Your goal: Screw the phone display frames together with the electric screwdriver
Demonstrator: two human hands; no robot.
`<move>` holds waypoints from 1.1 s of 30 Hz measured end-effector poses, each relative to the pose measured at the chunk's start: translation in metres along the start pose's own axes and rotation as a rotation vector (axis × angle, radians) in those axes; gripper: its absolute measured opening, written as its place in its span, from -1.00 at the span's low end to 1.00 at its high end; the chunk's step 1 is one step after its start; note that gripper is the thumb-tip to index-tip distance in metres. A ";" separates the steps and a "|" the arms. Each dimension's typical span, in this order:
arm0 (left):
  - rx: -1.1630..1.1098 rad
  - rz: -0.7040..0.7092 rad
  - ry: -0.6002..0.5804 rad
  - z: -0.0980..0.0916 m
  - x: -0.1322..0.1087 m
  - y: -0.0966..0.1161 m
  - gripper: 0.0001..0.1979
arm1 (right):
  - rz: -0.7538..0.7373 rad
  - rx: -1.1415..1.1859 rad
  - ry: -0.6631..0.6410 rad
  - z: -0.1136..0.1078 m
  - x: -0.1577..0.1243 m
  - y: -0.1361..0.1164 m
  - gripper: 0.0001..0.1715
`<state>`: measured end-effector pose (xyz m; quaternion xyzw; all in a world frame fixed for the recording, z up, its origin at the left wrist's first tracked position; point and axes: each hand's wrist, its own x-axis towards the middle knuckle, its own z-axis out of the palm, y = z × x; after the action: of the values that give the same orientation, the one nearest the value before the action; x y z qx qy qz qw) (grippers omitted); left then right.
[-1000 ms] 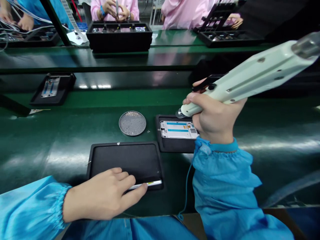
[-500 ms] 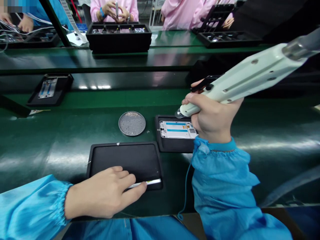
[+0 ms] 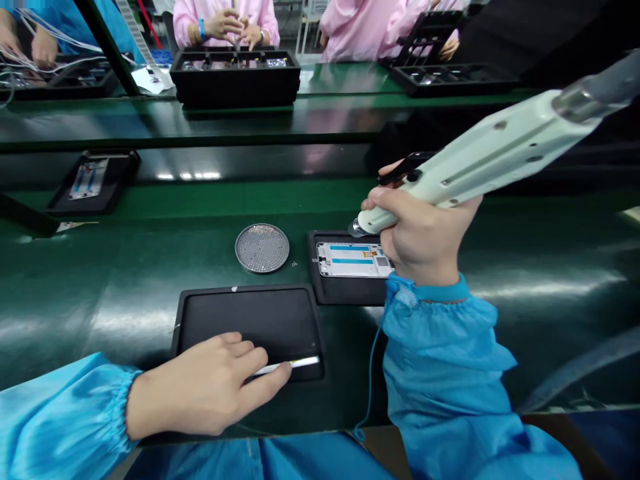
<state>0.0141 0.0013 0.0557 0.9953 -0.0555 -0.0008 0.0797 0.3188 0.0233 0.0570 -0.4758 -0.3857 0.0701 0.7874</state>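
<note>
Everything has slid slightly left in the head view, and the right hand [image 3: 425, 240] has drifted with it, closed firmly around a white electric screwdriver [image 3: 480, 157]. The bit hovers just above the top edge of the phone frame [image 3: 353, 260], which lies in a shallow black tray [image 3: 345, 293] on the green table [image 3: 100, 267]. The left hand [image 3: 200, 387] rests palm down, its fingers close together, over one end of a white strip [image 3: 287, 365] on a black mat [image 3: 245, 313]; whether it grips the strip I cannot tell. A metal mesh dish [image 3: 262, 248] sits at eleven o'clock from the tray.

The frame looks light, thin and fragile, best taken by its edges. Its blue labels carry no legible writing.
</note>
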 end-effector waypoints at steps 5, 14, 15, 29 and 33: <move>0.004 0.000 -0.013 -0.001 0.000 -0.001 -0.57 | 0.005 -0.017 -0.001 0.002 -0.001 0.000 -0.74; -0.018 0.002 -0.010 -0.002 -0.002 -0.001 -0.58 | 0.001 -0.034 -0.013 0.002 -0.001 0.001 -0.72; -0.013 0.003 0.012 -0.002 -0.003 -0.001 -0.59 | 0.002 -0.045 -0.012 0.002 -0.002 0.000 -0.73; -0.027 -0.002 0.103 0.000 -0.010 0.000 -0.65 | 0.016 -0.082 -0.029 0.002 -0.003 -0.002 -0.77; -0.053 0.015 0.144 0.002 -0.014 0.001 -0.67 | -0.011 -0.101 -0.045 0.000 -0.003 0.000 -0.77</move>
<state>0.0001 0.0013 0.0537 0.9899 -0.0569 0.0699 0.1097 0.3166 0.0224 0.0553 -0.5110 -0.4091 0.0570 0.7539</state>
